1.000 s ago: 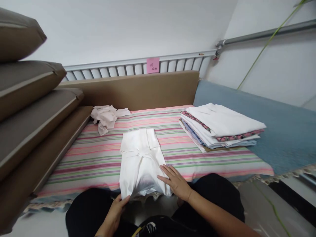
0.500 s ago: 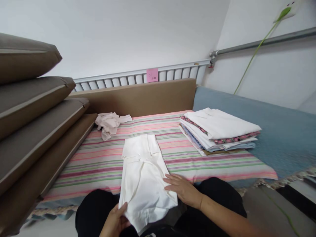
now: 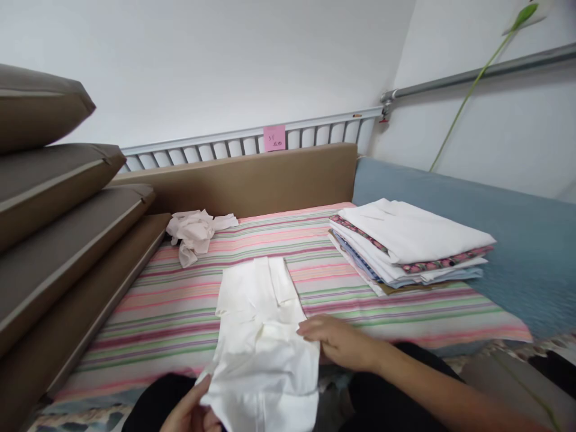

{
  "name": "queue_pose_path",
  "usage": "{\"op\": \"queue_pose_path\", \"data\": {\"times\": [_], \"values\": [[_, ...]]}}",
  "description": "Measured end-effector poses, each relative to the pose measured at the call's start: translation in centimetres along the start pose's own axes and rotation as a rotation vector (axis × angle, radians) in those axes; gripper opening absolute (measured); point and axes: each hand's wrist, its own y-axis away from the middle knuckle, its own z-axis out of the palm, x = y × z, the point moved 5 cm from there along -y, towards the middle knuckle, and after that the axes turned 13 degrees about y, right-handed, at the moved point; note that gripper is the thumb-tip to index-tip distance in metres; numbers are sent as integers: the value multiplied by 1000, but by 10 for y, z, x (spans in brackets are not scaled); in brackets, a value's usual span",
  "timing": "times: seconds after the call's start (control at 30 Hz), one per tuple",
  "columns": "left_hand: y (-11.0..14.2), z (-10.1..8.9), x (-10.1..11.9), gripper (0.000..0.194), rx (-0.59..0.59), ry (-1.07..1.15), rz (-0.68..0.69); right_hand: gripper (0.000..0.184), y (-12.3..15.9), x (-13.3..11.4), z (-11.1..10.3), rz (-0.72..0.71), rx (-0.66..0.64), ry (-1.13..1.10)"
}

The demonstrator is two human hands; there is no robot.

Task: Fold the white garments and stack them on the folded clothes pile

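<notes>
A white garment (image 3: 265, 336), partly folded into a long strip, lies in front of me on the striped cloth. Its far end is flat, while the near part is raised and wrinkled. At the near left corner, my left hand (image 3: 193, 411) is closed on the fabric, thumb on top and fingers underneath. My right hand (image 3: 337, 339) grips the right edge about midway along, its fingertips curled around the cloth. Part of the near end drops out of view at the bottom. The fabric hides some of my left fingers.
Folded clothes (image 3: 414, 237) are stacked at the right. A crumpled pale cloth (image 3: 193, 231) lies at the back left. Brown cushions (image 3: 67, 216) tower on the left; another cushion (image 3: 270, 183) stands before the radiator (image 3: 198, 153). The striped cloth (image 3: 157, 312) covers the seat.
My right hand has gone from lying spread on the garment's right side to gripping its edge. The near part has been lifted and bunched. My left hand has shifted slightly left and down.
</notes>
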Motion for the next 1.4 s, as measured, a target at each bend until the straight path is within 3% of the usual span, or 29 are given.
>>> {"op": "queue_pose_path", "data": {"times": [0.13,0.23,0.3,0.4,0.47,0.53,0.67,0.77,0.87,0.97,1.07,1.23,1.4], "values": [[-18,65,61,11,-62,84,175,24,-66,52,-22,304,-73,-387],[-66,103,104,10,-81,126,250,23,-114,109,-14,605,17,-707],[-106,114,127,12,-50,68,335,23,-136,143,4,752,71,-785],[-153,112,142,10,52,-66,481,23,-149,179,32,879,126,-767],[-166,103,139,11,102,-104,564,25,-147,191,44,914,164,-758],[-163,96,132,21,113,-263,716,28,-143,195,48,906,194,-742],[-135,92,104,41,53,-880,1122,28,-134,189,41,877,293,-622],[-118,71,89,49,102,-1007,1260,34,-115,179,38,867,446,-465],[-117,33,92,61,269,-758,1094,43,-84,168,42,895,542,-328],[-126,12,97,63,325,-549,816,38,-62,158,59,1033,356,-460],[-134,18,104,48,375,-655,651,36,-61,140,72,1095,166,-635],[-140,39,105,28,390,-762,578,38,-73,109,78,1135,112,-756],[-125,20,79,21,352,-844,611,21,-44,88,85,1110,126,-785]]}}
